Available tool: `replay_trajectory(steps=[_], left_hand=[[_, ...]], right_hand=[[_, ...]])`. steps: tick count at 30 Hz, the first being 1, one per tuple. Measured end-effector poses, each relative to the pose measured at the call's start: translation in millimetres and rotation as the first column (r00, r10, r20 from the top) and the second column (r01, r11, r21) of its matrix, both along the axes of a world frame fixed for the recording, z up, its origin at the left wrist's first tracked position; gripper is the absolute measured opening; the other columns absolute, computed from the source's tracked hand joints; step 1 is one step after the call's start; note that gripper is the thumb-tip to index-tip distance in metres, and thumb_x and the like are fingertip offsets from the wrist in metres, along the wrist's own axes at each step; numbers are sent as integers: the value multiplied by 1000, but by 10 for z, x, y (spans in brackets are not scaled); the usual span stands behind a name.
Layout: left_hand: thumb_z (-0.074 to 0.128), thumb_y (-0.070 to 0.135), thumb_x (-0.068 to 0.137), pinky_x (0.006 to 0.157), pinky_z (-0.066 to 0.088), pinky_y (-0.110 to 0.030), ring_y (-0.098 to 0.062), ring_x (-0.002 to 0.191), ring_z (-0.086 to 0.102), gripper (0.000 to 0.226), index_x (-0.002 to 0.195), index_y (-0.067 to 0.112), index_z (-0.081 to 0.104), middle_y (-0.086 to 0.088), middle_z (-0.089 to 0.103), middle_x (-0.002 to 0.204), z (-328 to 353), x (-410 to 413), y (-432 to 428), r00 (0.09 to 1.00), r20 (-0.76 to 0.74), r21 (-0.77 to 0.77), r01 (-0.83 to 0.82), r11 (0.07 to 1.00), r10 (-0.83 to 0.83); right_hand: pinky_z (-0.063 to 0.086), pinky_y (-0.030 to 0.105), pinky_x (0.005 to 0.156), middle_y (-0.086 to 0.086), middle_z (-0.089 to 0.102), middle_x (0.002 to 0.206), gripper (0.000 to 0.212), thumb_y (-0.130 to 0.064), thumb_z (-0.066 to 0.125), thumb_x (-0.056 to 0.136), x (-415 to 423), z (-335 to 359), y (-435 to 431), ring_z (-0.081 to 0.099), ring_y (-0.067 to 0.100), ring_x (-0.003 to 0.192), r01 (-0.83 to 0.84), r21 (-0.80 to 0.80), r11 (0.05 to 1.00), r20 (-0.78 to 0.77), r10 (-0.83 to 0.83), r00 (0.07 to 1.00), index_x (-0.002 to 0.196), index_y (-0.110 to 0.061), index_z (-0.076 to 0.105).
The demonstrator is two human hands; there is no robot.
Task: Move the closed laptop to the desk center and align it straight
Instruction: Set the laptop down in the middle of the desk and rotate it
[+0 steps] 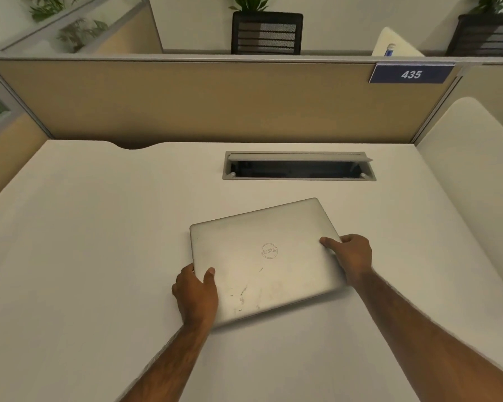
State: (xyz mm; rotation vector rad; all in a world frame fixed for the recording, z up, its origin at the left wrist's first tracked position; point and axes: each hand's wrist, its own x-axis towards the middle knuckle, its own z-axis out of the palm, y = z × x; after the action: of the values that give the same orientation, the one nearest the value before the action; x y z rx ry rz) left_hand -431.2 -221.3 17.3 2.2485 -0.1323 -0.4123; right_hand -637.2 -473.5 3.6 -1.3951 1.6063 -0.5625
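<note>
From my head view I see the closed silver laptop with a round logo on its lid (266, 261) lying on the pale off-white tabletop (84, 256), roughly in the middle of it and skewed, so that its far right corner points toward the cable slot and its edges do not run parallel to the tabletop's near edge. My left hand (195, 294) grips the laptop's near left corner, thumb lying on top of the lid and the fingers wrapped around the edge, hidden beneath it. My right hand (349, 253) grips the right side edge, thumb pressed on the lid near the far right part and the fingers curled over the edge. Both bare forearms reach in from the bottom of the view. The lid carries faint scuffs and dark marks toward its near side. Behind the laptop, well apart from it, a grey rectangular cable hatch (299, 166) is set into the tabletop with its flap tilted open over a dark opening. A tan fabric partition (186, 103) stands along the far edge, bearing a blue sign with the number 435 (411, 74), and a black slatted planter with green leaves (266, 33) sits beyond it.
</note>
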Motion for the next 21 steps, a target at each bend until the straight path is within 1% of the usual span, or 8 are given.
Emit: replay_trajectory(steps=[3,7,10,12,16,18,21], left_hand=[[68,27,89,99,49,-50,-38,117,55,45,125,2,56,-17,65,122,2,-35,54,1000,-24,-16,2,1000,-2],[70,28,87,94,51,-51,-36,111,58,40,118,7,55,-13,65,115,14,-74,129,998,-65,-27,-2,1000,0],[71,28,87,93,52,-50,-37,109,59,38,115,7,55,-13,64,114,10,-114,180,998,-67,-26,1,1000,-3],[72,26,86,92,53,-48,-37,107,60,37,113,7,55,-13,64,114,7,-148,209,998,-61,-29,4,1000,-6],[72,25,86,90,53,-47,-36,103,60,36,110,6,53,-13,62,110,15,-214,251,998,-53,-16,17,1000,-18],[73,26,86,87,53,-45,-35,99,61,36,106,6,51,-12,61,106,18,-240,264,998,-53,-7,24,1000,-24],[73,27,86,86,54,-47,-36,95,61,37,104,5,49,-13,60,103,25,-256,261,997,-77,7,30,1000,-30]], right_hand=[[53,36,61,-2,66,63,36,-42,88,63,66,4,-44,63,22,60,-39,-38,999,-35,37,999,63,-15,65],[55,37,63,-4,69,64,37,-47,86,61,160,23,-111,67,21,62,-92,-52,994,-70,88,994,65,-16,68],[54,35,65,-9,68,68,38,-51,86,61,247,45,-178,68,15,66,-138,-72,988,-108,129,986,67,-21,64],[54,34,66,-10,68,74,39,-54,85,61,304,55,-226,68,15,71,-174,-71,982,-132,163,978,73,-22,65],[56,36,75,-3,72,90,52,-58,84,61,397,26,-345,69,20,82,-229,-67,971,-176,214,961,92,-18,70],[57,38,79,0,73,94,57,-59,84,62,440,10,-410,70,22,85,-257,-64,964,-189,241,952,97,-16,72],[57,39,81,1,73,97,58,-60,84,63,515,12,-496,70,23,88,-296,-55,954,-209,279,937,99,-16,72]])
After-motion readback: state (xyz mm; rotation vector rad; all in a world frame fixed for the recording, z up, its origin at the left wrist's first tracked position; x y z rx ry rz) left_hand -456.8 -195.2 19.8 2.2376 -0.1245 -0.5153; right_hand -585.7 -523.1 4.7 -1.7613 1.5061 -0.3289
